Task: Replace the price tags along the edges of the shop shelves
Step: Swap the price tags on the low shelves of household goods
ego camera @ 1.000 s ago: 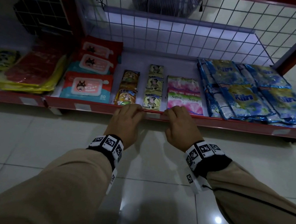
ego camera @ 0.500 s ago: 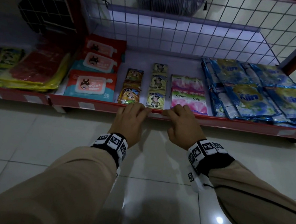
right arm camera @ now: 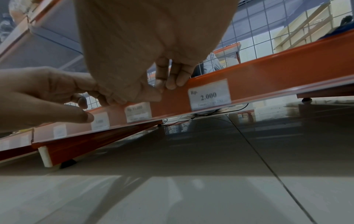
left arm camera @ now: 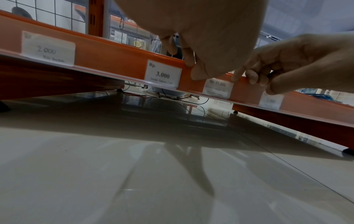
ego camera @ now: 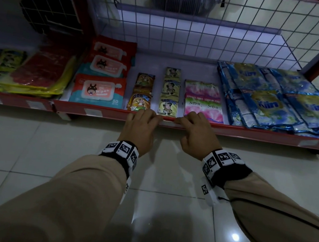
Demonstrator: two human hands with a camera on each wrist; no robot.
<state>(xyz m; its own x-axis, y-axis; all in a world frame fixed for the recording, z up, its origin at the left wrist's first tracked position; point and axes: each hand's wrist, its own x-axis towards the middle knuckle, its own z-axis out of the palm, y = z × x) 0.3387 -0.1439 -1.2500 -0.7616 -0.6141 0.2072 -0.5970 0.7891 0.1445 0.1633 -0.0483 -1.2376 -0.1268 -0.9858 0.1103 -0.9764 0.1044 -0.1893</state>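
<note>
The red shelf-edge strip [ego camera: 235, 131] runs along the bottom shelf and holds white price tags behind a clear cover. One tag reads 11.000 [left arm camera: 218, 88] [right arm camera: 138, 111] [ego camera: 167, 123] and sits between my two hands. My left hand [ego camera: 146, 117] [left arm camera: 191, 68] curls its fingers over the strip's top lip, thumb on the front, just right of the 3.000 tag [left arm camera: 162, 74]. My right hand [ego camera: 185, 121] [right arm camera: 162, 87] pinches the strip the same way, left of the 2.000 tag [right arm camera: 209, 94]. Its index fingertip touches the strip's top at the 11.000 tag's corner.
On the shelf behind the strip lie wipes packs [ego camera: 98, 91], small drink sachets [ego camera: 139, 101], pink Soffell sachets [ego camera: 204, 109] and blue detergent packs [ego camera: 281, 103]. A wire grid [ego camera: 188, 36] backs the shelf. Glossy floor tiles [ego camera: 27, 142] lie below. A person's striped clothing shows beyond the grid.
Both hands keep their hold at the same spot on the strip. Only the head view has drifted slightly.
</note>
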